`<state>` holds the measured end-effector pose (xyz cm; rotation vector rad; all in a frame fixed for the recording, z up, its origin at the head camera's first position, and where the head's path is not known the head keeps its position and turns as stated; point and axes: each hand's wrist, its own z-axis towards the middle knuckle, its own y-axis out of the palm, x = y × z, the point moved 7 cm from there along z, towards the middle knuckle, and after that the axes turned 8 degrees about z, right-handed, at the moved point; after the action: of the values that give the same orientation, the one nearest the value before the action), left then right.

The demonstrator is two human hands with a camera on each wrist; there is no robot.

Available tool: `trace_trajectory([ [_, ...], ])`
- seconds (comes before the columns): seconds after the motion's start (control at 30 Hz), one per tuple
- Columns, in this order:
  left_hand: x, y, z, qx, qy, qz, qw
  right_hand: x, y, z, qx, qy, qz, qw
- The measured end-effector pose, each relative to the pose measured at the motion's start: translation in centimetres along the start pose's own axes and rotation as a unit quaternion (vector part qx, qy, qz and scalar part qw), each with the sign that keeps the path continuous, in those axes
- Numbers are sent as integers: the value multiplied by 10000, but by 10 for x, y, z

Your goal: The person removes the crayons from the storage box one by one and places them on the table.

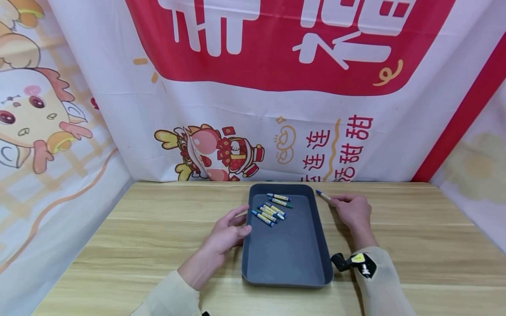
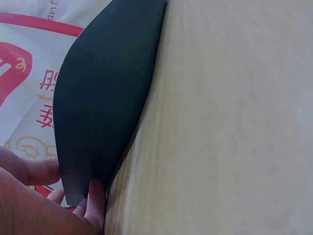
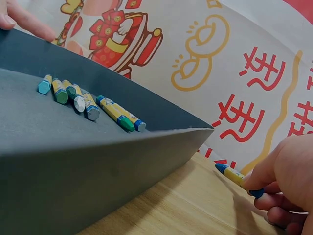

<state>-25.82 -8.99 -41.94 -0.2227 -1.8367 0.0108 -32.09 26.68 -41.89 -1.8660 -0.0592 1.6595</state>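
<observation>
- Blue-tipped crayon (image 1: 323,195) sits in your right hand (image 1: 353,213), pinched between thumb and fingers; tip points away from you and leftward.
- Crayon is outside the grey tray (image 1: 290,254), just beside its far right corner, at the wooden table (image 1: 419,241); contact with wood: can't tell.
- Your left hand (image 1: 227,232) grips the tray's left wall, thumb at rim.
- Other crayons (image 1: 272,212) lie inside, toward the far end, nearer your left hand.
</observation>
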Motion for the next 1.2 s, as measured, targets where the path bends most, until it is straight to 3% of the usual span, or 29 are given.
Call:
trace_trajectory([
  [0.43,1,0,0,-10,-16,11,10000,-1,2,0,-246,-185,-346,9989],
  [1.2,-2,-2,2,22,-191,80,9998,-2,4,-1,-508,-56,-591,9969],
])
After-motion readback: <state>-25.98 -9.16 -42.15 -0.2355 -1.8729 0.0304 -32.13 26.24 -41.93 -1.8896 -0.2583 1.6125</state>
